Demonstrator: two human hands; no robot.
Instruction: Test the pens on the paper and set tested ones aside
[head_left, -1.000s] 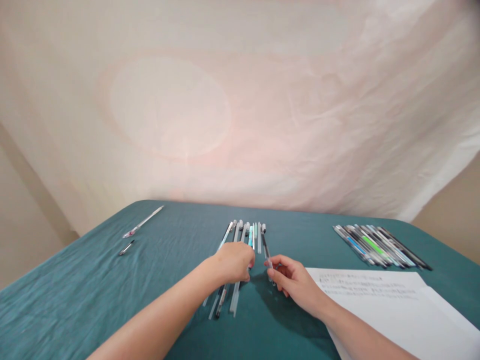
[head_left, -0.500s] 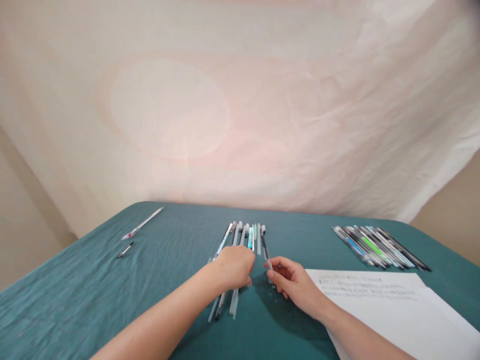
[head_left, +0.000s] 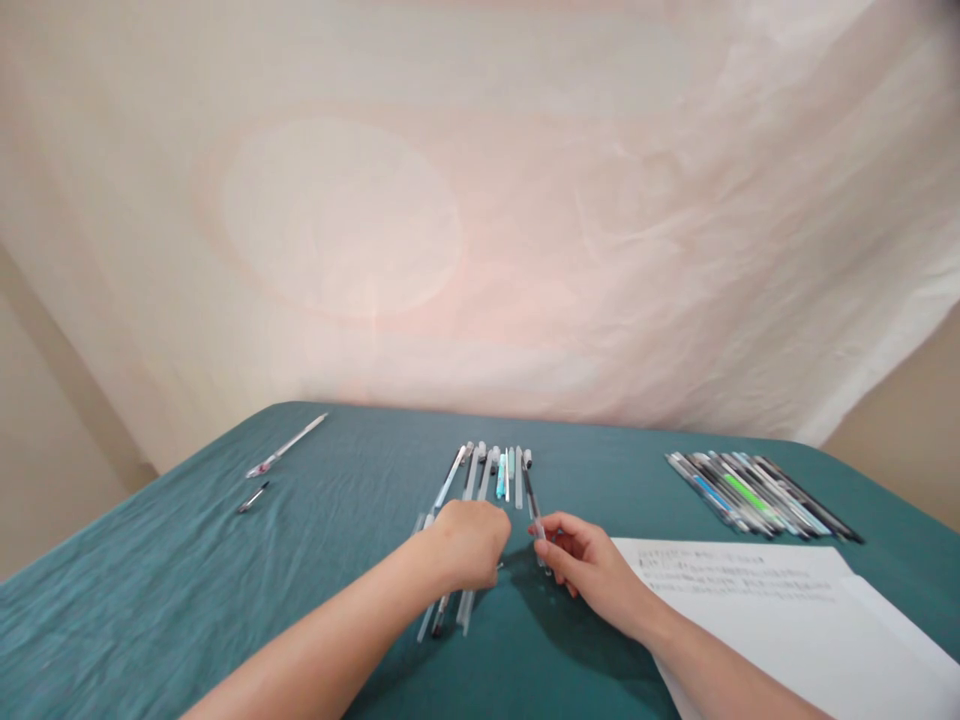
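My left hand (head_left: 472, 545) is curled over the middle of a row of pens, its back toward me. Its fingers are closed, and whatever they grip is hidden beneath the hand. Clear pen barrels (head_left: 466, 610) stick out on the near side of it. Beyond it lie several pens and caps, among them a turquoise piece (head_left: 501, 476). My right hand (head_left: 577, 560) pinches the near end of a clear pen with a dark upper part (head_left: 532, 497) between thumb and fingers. That pen points away from me, at the right end of the row.
A bundle of pens (head_left: 761, 495) lies at the right, behind sheets of written paper (head_left: 750, 620). To the left are a long clear pen (head_left: 289, 447) and a short dark-tipped piece (head_left: 253, 497). Green cloth (head_left: 187, 600) covers the table; a pale sheet (head_left: 480, 250) hangs behind.
My left hand has turned slightly and its fingers have gone further out of sight; the clear barrels under it have shifted a little. My right hand stays put on the pen.
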